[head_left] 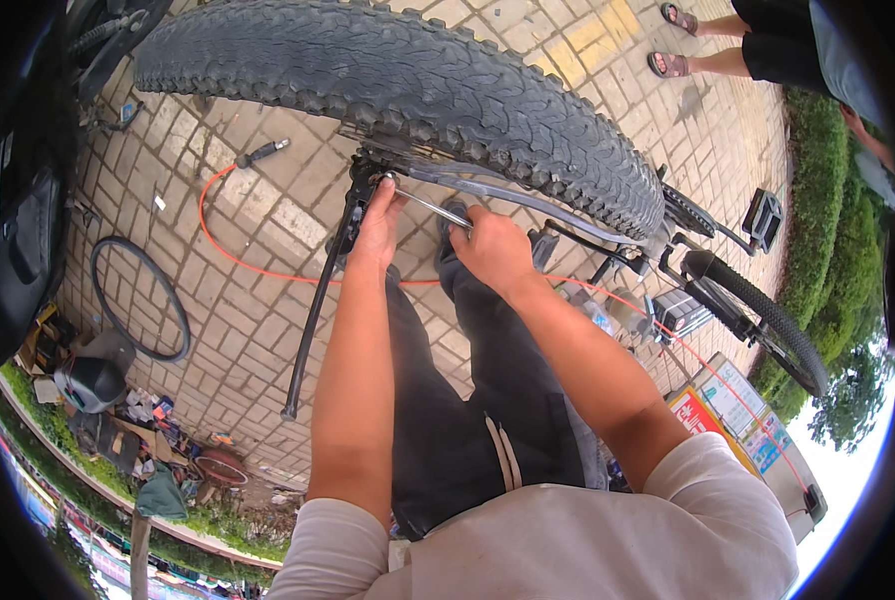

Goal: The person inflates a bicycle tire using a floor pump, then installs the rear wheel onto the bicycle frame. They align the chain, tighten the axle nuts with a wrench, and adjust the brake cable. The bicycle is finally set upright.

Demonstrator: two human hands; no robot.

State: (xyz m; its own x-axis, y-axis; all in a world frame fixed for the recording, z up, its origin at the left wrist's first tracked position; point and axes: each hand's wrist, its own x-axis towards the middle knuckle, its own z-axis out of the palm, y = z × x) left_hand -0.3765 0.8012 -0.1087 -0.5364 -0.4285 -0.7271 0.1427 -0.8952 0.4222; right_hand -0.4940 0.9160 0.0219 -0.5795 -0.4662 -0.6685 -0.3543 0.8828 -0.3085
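Note:
A bicycle stands before me with its knobby rear tyre [418,85] filling the top of the view. My left hand [380,225] rests by the rear axle, fingers against the frame just above the black kickstand [318,300]. My right hand [493,248] is closed around the handle end of a long silver wrench [430,205]. The wrench's far end reaches to the axle area beside my left hand. My dark trouser legs show below both hands.
An orange air hose [230,250] with a nozzle [263,152] lies on the paving. A loose inner tube [138,300] lies at left, with tools and clutter [148,420] by the grass edge. Another person's sandalled feet [673,45] stand at top right. A pedal [765,218] and front wheel [768,325] are at right.

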